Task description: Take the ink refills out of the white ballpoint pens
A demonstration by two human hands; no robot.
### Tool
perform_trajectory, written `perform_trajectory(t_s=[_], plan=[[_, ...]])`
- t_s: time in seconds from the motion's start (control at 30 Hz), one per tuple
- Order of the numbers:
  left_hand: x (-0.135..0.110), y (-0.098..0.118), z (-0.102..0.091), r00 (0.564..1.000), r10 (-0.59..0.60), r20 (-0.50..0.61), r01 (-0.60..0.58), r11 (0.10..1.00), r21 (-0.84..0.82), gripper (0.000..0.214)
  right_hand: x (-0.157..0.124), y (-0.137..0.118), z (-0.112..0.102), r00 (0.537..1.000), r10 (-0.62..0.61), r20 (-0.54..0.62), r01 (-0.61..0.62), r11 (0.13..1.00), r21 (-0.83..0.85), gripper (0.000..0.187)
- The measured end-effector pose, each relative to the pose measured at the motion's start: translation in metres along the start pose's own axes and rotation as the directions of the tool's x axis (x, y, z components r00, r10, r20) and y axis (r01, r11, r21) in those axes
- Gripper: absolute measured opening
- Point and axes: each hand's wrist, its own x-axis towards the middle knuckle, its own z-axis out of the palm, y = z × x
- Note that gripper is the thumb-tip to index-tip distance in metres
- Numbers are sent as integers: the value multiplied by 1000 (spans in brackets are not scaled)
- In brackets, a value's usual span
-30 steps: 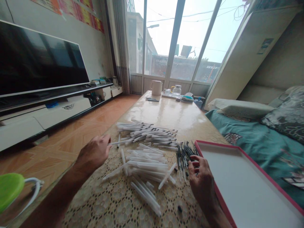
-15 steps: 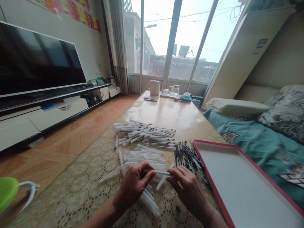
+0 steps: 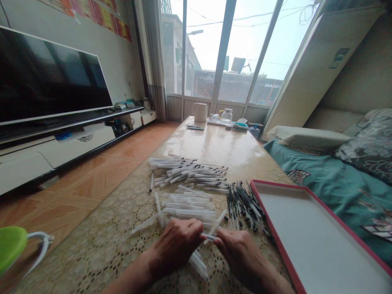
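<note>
A white pen (image 3: 210, 237) spans the short gap between my two closed hands. Its left end is gripped by my left hand (image 3: 179, 243), its right end by my right hand (image 3: 240, 250), and the fingers hide most of it. Just beyond my hands lies a heap of translucent white pen barrels (image 3: 190, 206); a few more barrels (image 3: 199, 265) stick out below my left hand. Farther back is a stack of white pens with dark tips (image 3: 183, 171). To the right, dark pen refills (image 3: 243, 204) lie piled with small black parts among them.
A shallow red-rimmed white box (image 3: 318, 228) rests at the table's right side. A pitcher (image 3: 200, 112), a glass jar (image 3: 226, 115) and a tray stand at the far end of the patterned table (image 3: 107, 241). A green-seated stool (image 3: 12, 247) is at lower left, a bed (image 3: 315, 175) at right.
Both hands have come closer together and moved slightly down, so less of the pen shows between them. The left hand has rolled over, its back now facing up. The piles look unchanged.
</note>
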Motion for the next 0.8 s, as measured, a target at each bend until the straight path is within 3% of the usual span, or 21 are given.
perform_trajectory(t_s=[0.13,0.23,0.33,0.47,0.6,0.67,0.7,0.8], plan=[[5,5,-10,991,-130,22,132,977,-171,36,2,-1,0,998,-47,-50,43,996,-77,39],[10,8,-20,972,-214,93,233,885,-402,43,3,-3,-1,991,-87,-97,68,981,-182,39],[13,10,-25,932,-305,196,361,724,-588,47,5,-7,-3,985,-122,-120,85,959,-272,37],[11,9,-23,829,-378,411,551,438,-710,48,6,-11,-8,978,-169,-126,123,941,-315,32],[10,8,-19,796,-353,492,596,315,-739,48,6,-15,-13,971,-187,-146,134,940,-312,31],[12,8,-21,809,-348,474,581,346,-737,47,5,-14,-14,971,-184,-154,130,942,-308,32],[12,8,-22,834,-349,427,545,409,-732,46,5,-13,-13,972,-175,-158,121,946,-300,33],[12,7,-26,943,-296,152,327,737,-591,42,6,-10,-11,984,-88,-153,57,979,-196,33]])
